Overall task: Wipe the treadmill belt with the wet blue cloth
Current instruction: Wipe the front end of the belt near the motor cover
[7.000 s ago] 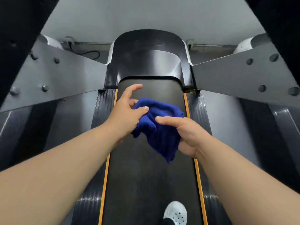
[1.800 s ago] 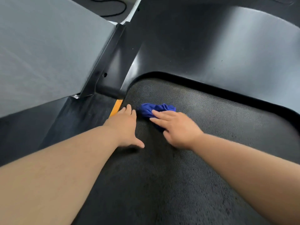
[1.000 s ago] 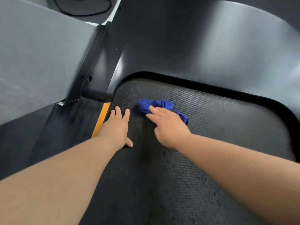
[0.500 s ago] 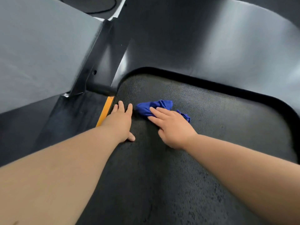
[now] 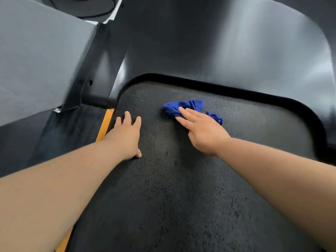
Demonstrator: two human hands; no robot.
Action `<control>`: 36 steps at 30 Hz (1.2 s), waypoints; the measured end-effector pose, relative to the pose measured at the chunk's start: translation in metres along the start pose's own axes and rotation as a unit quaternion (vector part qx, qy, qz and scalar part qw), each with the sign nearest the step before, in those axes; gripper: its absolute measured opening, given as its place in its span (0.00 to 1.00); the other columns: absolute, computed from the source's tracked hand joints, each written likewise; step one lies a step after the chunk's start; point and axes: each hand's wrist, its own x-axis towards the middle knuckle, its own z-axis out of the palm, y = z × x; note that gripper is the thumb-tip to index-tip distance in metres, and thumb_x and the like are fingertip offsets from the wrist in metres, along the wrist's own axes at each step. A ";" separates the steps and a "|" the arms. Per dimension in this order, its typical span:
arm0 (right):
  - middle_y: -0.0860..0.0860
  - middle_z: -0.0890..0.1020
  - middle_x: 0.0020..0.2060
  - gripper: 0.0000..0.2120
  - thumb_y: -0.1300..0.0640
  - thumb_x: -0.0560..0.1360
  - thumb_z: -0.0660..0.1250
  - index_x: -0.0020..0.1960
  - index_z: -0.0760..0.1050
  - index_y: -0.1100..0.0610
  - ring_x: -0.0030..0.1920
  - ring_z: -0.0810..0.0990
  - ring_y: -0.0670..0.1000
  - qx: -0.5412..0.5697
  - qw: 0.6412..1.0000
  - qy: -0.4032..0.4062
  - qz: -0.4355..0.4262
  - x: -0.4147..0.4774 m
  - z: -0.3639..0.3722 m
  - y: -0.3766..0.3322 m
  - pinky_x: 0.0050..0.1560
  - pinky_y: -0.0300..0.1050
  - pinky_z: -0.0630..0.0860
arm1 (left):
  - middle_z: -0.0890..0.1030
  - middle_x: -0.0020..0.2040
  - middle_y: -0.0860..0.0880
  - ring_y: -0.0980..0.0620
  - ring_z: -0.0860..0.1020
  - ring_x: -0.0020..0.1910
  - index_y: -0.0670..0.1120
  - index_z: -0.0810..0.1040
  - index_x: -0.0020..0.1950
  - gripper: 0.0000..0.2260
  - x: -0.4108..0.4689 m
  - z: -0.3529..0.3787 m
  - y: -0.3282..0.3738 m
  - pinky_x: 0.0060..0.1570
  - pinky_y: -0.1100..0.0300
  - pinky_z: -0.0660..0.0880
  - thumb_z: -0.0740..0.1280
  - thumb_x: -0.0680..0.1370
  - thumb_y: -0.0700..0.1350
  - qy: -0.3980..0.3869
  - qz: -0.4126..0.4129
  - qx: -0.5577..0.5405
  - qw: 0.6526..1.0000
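**Status: blue cloth (image 5: 182, 106) pinned under right hand (image 5: 205, 134)**

Right hand grip flat, straight fingers pressing the bunched blue cloth onto the treadmill belt (image 5: 181, 197), near the black motor cover (image 5: 218, 48). Left hand (image 5: 125, 137) flat, grip empty, beside the orange edge stripe (image 5: 106, 122).

My right hand (image 5: 204, 132) has pushed the blue cloth (image 5: 181, 106) rightward on the treadmill belt (image 5: 172, 197). Half a second ago the cloth sat just beside my left hand (image 5: 126, 136); now it's clearly apart. Seven seconds back both hands held the cloth in the air. Now it's pressed down under my straight right fingers, and the left hand lies flat on the belt. The cloth is possibly bunched tighter, but the view is too blurry to tell.
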 end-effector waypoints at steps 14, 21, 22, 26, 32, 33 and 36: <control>0.50 0.54 0.77 0.30 0.54 0.73 0.44 0.76 0.58 0.52 0.76 0.54 0.52 -0.002 0.999 -0.031 -0.034 -0.029 0.012 -0.008 0.73 0.53 0.57 | 0.39 0.78 0.47 0.43 0.44 0.77 0.47 0.39 0.78 0.57 0.001 0.008 0.019 0.72 0.48 0.56 0.75 0.65 0.63 0.019 0.051 0.011 0.998; 0.59 0.54 0.75 0.27 0.58 0.76 0.53 0.75 0.56 0.60 0.74 0.54 0.59 0.019 0.944 0.051 0.325 -0.056 -0.004 0.043 0.72 0.53 0.55 | 0.38 0.78 0.43 0.39 0.44 0.77 0.47 0.37 0.78 0.57 0.004 0.003 0.021 0.72 0.43 0.58 0.73 0.65 0.65 -0.004 0.061 0.050 0.997; 0.59 0.56 0.74 0.27 0.58 0.74 0.53 0.73 0.58 0.60 0.73 0.56 0.58 0.023 0.951 0.060 0.302 -0.049 -0.005 0.024 0.71 0.53 0.56 | 0.38 0.78 0.41 0.38 0.45 0.76 0.48 0.37 0.78 0.58 0.005 0.001 0.023 0.72 0.42 0.57 0.72 0.65 0.67 -0.001 0.063 0.062 0.996; 0.48 0.50 0.77 0.30 0.61 0.77 0.54 0.77 0.50 0.49 0.76 0.51 0.49 0.034 0.997 -0.018 0.060 -0.047 0.000 -0.039 0.72 0.47 0.53 | 0.37 0.77 0.41 0.37 0.47 0.76 0.50 0.36 0.78 0.58 0.007 -0.001 0.031 0.71 0.39 0.57 0.72 0.64 0.68 0.026 0.032 0.046 0.998; 0.52 0.55 0.77 0.24 0.56 0.80 0.52 0.76 0.56 0.51 0.74 0.58 0.54 -0.023 0.979 0.013 0.202 -0.054 -0.010 0.052 0.71 0.54 0.61 | 0.34 0.77 0.44 0.38 0.41 0.76 0.50 0.34 0.77 0.57 0.012 0.003 0.030 0.71 0.40 0.58 0.72 0.66 0.66 -0.002 0.034 0.023 0.999; 0.54 0.52 0.77 0.26 0.56 0.79 0.53 0.77 0.52 0.53 0.75 0.54 0.55 -0.021 0.971 -0.016 0.237 -0.053 -0.010 0.056 0.72 0.56 0.59 | 0.34 0.77 0.44 0.38 0.41 0.76 0.50 0.34 0.77 0.57 0.012 0.004 0.030 0.71 0.41 0.58 0.72 0.66 0.66 -0.002 0.033 0.024 0.999; 0.56 0.46 0.77 0.31 0.58 0.78 0.55 0.78 0.46 0.55 0.76 0.48 0.56 -0.010 0.978 -0.077 0.196 -0.050 -0.005 0.020 0.73 0.56 0.55 | 0.35 0.77 0.43 0.38 0.41 0.76 0.49 0.34 0.77 0.57 0.013 0.003 0.032 0.71 0.41 0.59 0.72 0.66 0.66 -0.001 0.027 0.026 0.999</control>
